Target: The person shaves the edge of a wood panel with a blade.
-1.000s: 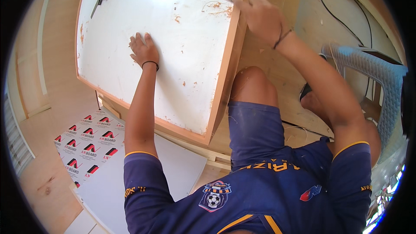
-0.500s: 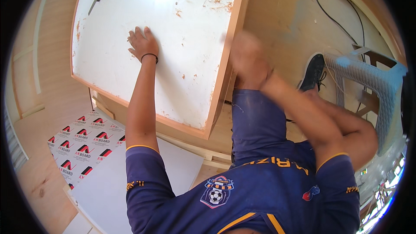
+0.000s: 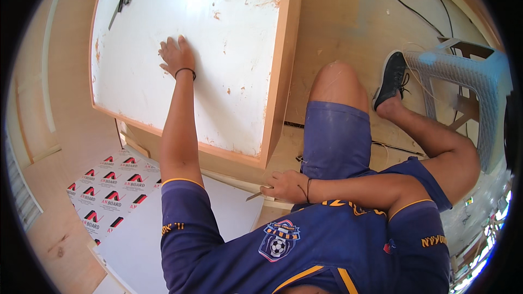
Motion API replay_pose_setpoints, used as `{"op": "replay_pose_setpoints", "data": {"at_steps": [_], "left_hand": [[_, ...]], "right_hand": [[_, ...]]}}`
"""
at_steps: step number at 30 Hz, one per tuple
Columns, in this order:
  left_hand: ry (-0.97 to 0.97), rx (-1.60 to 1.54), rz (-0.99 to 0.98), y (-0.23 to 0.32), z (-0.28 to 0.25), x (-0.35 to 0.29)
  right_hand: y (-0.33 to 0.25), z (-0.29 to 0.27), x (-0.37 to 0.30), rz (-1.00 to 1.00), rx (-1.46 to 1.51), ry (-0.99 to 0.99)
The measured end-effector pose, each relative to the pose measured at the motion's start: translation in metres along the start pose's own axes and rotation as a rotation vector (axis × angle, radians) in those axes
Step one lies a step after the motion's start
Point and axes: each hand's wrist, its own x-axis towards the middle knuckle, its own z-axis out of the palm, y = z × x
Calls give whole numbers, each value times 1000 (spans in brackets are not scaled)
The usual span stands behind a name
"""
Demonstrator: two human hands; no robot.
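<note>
Left fingers splay on a smooth, brown-flecked white panel; right fingers clasp a slim tool.

The right hand has come down from the far stretch of the right edge of the white panel, where it was a second ago, past a blurred spot in front of the knee, to just below the panel's near corner. The thin tool in its fingers, which pointed up and left over the panel, now points down and left. The right forearm has swung across the lap, and the dark shoe, mostly covered at first, now shows.
</note>
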Motion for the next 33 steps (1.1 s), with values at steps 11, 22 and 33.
{"op": "replay_pose_setpoints", "data": {"at_steps": [11,22,33], "left_hand": [[-187,-180,736,39,7,-120],[-175,-79,512,202,30,-100],[10,-128,548,296,59,-11]], "right_hand": [[48,-312,7,481,-1,715],[123,-419,10,450,245,909],[237,-439,109,309,296,963]]}}
